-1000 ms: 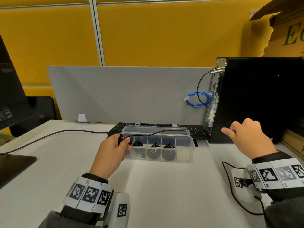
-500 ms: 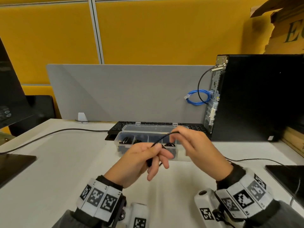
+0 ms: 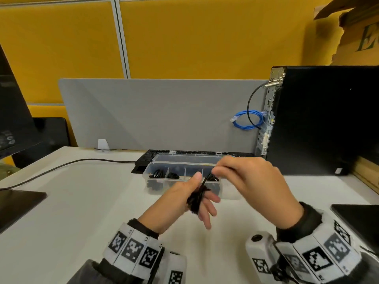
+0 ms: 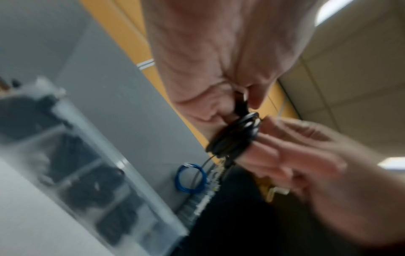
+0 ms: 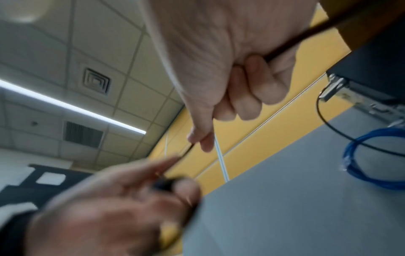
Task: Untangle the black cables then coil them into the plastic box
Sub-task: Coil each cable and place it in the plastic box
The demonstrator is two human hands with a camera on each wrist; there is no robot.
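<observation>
Pinching black cable (image 3: 205, 180), right hand (image 3: 254, 182) faces coil-wrapped left hand (image 3: 180, 199).

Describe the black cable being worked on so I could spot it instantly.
Start at the clear plastic box before the keyboard. Just in front, the black cable is wound around the left hand's fingers, its free end pinched by the right hand. The other cables lie coiled inside the box.

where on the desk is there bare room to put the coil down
Bare white desk between the black cord, the monitor base and the left hand. Crowded behind: clear plastic box, black keyboard.
</observation>
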